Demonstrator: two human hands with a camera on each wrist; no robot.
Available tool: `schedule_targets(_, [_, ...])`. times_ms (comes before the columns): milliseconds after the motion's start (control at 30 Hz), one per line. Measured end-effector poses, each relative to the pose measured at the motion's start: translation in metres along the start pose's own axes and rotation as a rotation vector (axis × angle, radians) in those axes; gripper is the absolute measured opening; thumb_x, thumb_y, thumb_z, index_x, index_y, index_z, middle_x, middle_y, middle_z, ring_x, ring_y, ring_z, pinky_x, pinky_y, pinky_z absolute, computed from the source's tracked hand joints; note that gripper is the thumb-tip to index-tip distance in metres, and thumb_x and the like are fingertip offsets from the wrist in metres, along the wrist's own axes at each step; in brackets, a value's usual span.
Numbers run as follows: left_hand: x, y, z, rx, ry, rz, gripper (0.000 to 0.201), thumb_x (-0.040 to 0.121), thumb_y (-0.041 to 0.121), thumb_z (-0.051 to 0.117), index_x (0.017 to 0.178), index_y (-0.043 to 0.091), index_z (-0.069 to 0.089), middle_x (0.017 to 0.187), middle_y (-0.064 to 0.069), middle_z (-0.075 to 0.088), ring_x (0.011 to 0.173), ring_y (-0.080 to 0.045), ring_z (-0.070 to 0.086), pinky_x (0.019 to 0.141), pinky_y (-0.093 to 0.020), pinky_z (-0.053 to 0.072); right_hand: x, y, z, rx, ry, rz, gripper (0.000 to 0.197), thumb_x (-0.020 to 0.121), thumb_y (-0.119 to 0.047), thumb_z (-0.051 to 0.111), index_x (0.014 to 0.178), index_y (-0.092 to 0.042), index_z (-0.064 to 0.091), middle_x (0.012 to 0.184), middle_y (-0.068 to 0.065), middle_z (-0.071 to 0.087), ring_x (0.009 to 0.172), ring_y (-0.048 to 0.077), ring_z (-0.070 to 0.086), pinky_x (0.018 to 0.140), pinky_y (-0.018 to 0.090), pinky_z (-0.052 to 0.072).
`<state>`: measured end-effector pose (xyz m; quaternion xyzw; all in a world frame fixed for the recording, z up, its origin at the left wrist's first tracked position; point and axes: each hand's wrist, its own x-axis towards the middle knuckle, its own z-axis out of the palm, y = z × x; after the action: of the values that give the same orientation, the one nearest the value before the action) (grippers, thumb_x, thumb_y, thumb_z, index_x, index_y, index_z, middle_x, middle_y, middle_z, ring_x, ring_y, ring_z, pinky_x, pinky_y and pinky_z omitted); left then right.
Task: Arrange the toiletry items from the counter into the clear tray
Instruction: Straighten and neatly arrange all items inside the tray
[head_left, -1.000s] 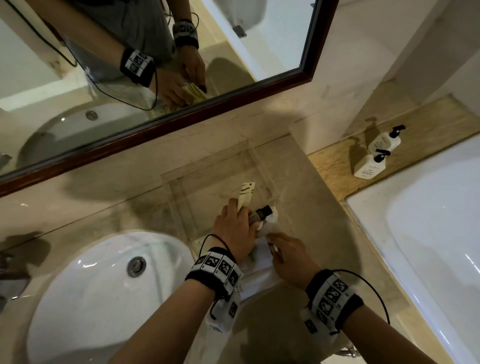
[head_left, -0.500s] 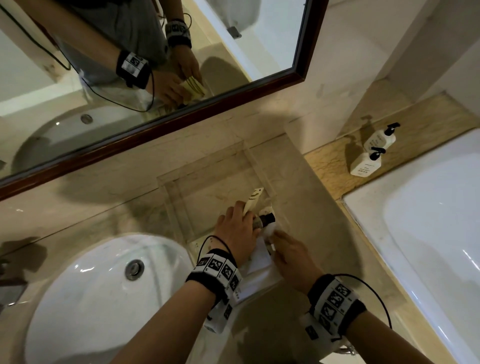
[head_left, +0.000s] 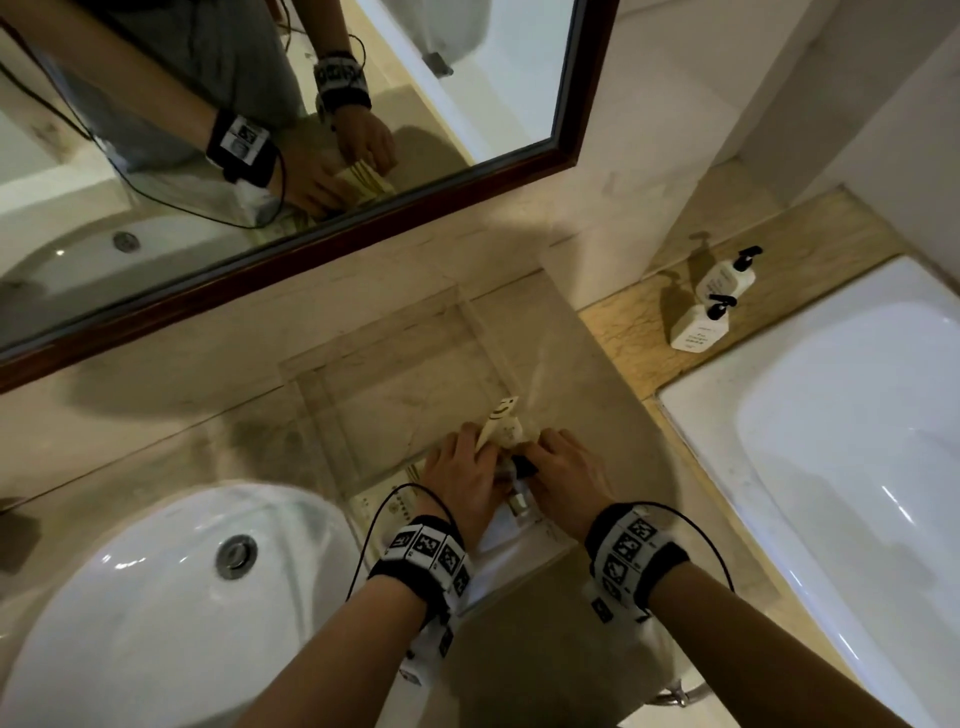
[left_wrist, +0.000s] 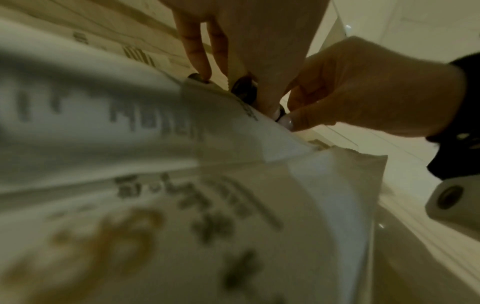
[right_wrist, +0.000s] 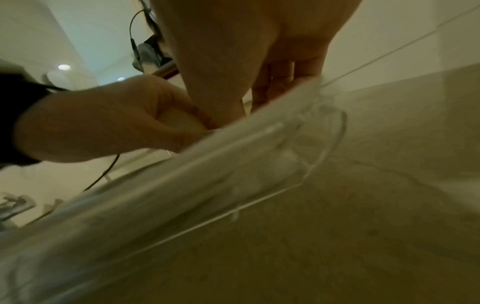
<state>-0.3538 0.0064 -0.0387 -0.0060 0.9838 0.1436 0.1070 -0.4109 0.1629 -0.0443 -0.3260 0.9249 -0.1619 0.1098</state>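
The clear tray (head_left: 363, 374) sits on the beige counter against the wall. At its front edge both hands close around a bundle of toiletry items. My left hand (head_left: 475, 441) grips a cream packet with a smiley face (head_left: 501, 415), which sticks up over the tray. My right hand (head_left: 545, 441) curls over the same bundle beside a small bottle with a black cap (head_left: 522, 465). White printed packets (head_left: 509, 525) lie under both hands and fill the left wrist view (left_wrist: 130, 123). In the right wrist view a clear-wrapped item (right_wrist: 207, 174) lies in front.
A white sink (head_left: 156, 597) lies at the lower left and a white bathtub (head_left: 831, 467) on the right. Two white pump bottles (head_left: 724, 283) stand on the ledge by the tub. A framed mirror (head_left: 260, 156) hangs above the counter.
My right hand has moved forward from the white packets to join the left on the bundle. The cream packet has tilted lower toward the tray's front edge.
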Motion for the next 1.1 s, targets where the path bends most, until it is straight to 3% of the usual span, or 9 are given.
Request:
schedule_targets(133, [-0.007, -0.008, -0.014, -0.025, 0.056, -0.028, 0.036, 0.086, 0.038, 0.044, 0.099, 0.013, 0.066, 0.108, -0.016, 0.06, 0.083, -0.035, 0.061, 0.067, -0.043, 0.054, 0.008, 0.004, 0.001, -0.121, -0.027, -0.075, 0.035, 0.059, -0.017, 0.08, 0.092, -0.016, 0.067, 0.076, 0.004, 0.059, 0.068, 0.025, 0.057, 0.043, 0.028, 0.038])
schedule_targets(200, [-0.011, -0.015, -0.019, -0.001, 0.105, -0.011, 0.034, 0.076, 0.029, 0.058, 0.103, 0.011, 0.066, 0.111, -0.021, 0.06, 0.084, -0.039, 0.062, 0.066, -0.045, 0.054, 0.01, 0.007, 0.001, -0.133, -0.01, -0.064, 0.035, 0.057, -0.01, 0.079, 0.089, -0.014, 0.065, 0.077, 0.004, 0.06, 0.068, 0.027, 0.057, 0.044, 0.029, 0.04])
schedule_targets(300, [-0.014, -0.024, -0.02, 0.048, 0.136, 0.032, 0.062, 0.057, 0.019, 0.079, 0.115, 0.012, 0.058, 0.115, -0.019, 0.059, 0.087, -0.037, 0.063, 0.067, -0.042, 0.054, 0.011, 0.009, 0.001, -0.157, 0.001, -0.035, 0.034, 0.057, -0.011, 0.079, 0.087, -0.014, 0.063, 0.079, 0.004, 0.061, 0.07, 0.027, 0.057, 0.045, 0.029, 0.04])
schedule_targets(467, [-0.018, -0.02, -0.007, 0.167, 0.135, 0.039, 0.041, 0.076, 0.025, 0.051, 0.115, 0.017, 0.063, 0.123, -0.009, 0.062, 0.098, -0.032, 0.061, 0.074, -0.042, 0.053, 0.01, 0.006, 0.001, -0.18, -0.005, -0.026, 0.032, 0.059, -0.013, 0.079, 0.085, -0.015, 0.061, 0.076, 0.002, 0.06, 0.069, 0.025, 0.057, 0.044, 0.028, 0.038])
schedule_targets(667, [-0.022, -0.016, 0.006, 0.203, 0.073, 0.029, 0.042, 0.066, 0.034, 0.081, 0.105, 0.022, 0.07, 0.115, -0.001, 0.064, 0.1, -0.027, 0.053, 0.074, -0.041, 0.051, 0.005, 0.001, 0.008, -0.024, -0.027, -0.159, 0.025, 0.07, -0.018, 0.067, 0.093, -0.016, 0.058, 0.083, 0.005, 0.059, 0.069, 0.027, 0.057, 0.047, 0.03, 0.044])
schedule_targets(767, [-0.023, -0.017, 0.003, 0.201, 0.121, -0.011, 0.031, 0.077, 0.042, 0.067, 0.102, 0.025, 0.07, 0.11, 0.003, 0.064, 0.096, -0.024, 0.055, 0.073, -0.039, 0.049, 0.003, -0.001, 0.014, 0.05, -0.053, -0.193, 0.021, 0.083, -0.032, 0.053, 0.101, -0.025, 0.06, 0.093, 0.003, 0.064, 0.077, 0.026, 0.06, 0.053, 0.034, 0.051])
schedule_targets(867, [-0.027, -0.021, -0.002, 0.2, 0.13, -0.033, 0.034, 0.082, 0.042, 0.045, 0.096, 0.026, 0.072, 0.105, 0.004, 0.067, 0.091, -0.024, 0.06, 0.07, -0.037, 0.048, 0.007, -0.002, 0.014, 0.059, -0.002, -0.205, 0.017, 0.085, -0.029, 0.051, 0.096, -0.026, 0.063, 0.085, 0.004, 0.063, 0.07, 0.027, 0.06, 0.049, 0.033, 0.05])
schedule_targets(1000, [-0.033, -0.026, -0.004, 0.209, 0.103, -0.064, 0.038, 0.077, 0.041, 0.041, 0.094, 0.027, 0.072, 0.104, 0.004, 0.067, 0.092, -0.024, 0.061, 0.07, -0.036, 0.049, 0.011, -0.003, 0.012, 0.006, 0.014, -0.192, 0.023, 0.071, -0.016, 0.075, 0.092, -0.02, 0.063, 0.074, 0.006, 0.059, 0.059, 0.028, 0.058, 0.042, 0.029, 0.043])
schedule_targets(1100, [-0.038, -0.029, -0.005, 0.173, 0.097, -0.084, 0.036, 0.077, 0.043, 0.041, 0.089, 0.028, 0.072, 0.103, 0.005, 0.068, 0.089, -0.023, 0.061, 0.069, -0.035, 0.049, 0.012, -0.003, 0.012, -0.009, -0.017, -0.156, 0.022, 0.07, -0.014, 0.076, 0.09, -0.018, 0.067, 0.076, 0.005, 0.058, 0.061, 0.027, 0.058, 0.044, 0.03, 0.042])
